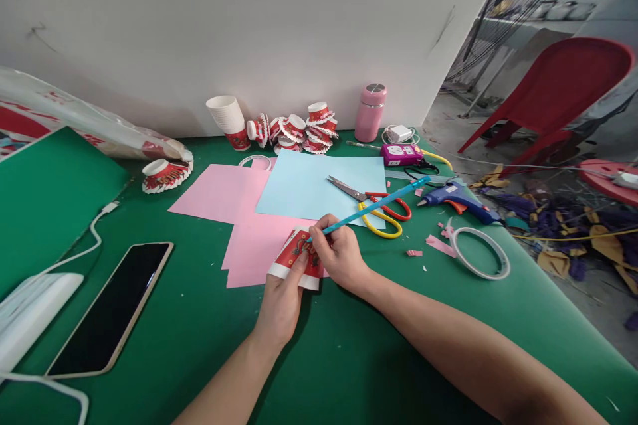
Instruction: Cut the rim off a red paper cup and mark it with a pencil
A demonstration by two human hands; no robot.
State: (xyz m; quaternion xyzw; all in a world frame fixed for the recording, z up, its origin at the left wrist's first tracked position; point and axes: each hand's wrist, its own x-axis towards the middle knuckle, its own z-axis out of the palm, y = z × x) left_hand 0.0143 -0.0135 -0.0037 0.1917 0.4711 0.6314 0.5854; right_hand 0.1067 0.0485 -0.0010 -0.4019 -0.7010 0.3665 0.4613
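Note:
My left hand (282,305) is closed around a red paper cup (288,254) with a white rim and a printed picture. The cup lies tilted over the front of the pink paper sheets (244,255). In my right hand (345,257) is a long blue pencil (379,204), slanting up to the right. Its lower end is close to the cup's side, but I cannot tell whether it touches. Just beyond lie a light blue sheet (309,179) and, partly on it, scissors (367,199) with red and yellow handles.
Along the wall stand stacked paper cups (226,116), several frilled red cups (316,126) and a pink thermos (370,113). A blue glue gun (461,198) and tape roll (456,254) lie right. Left are a phone (112,312), a white cable (94,232) and one frilled cup (164,174).

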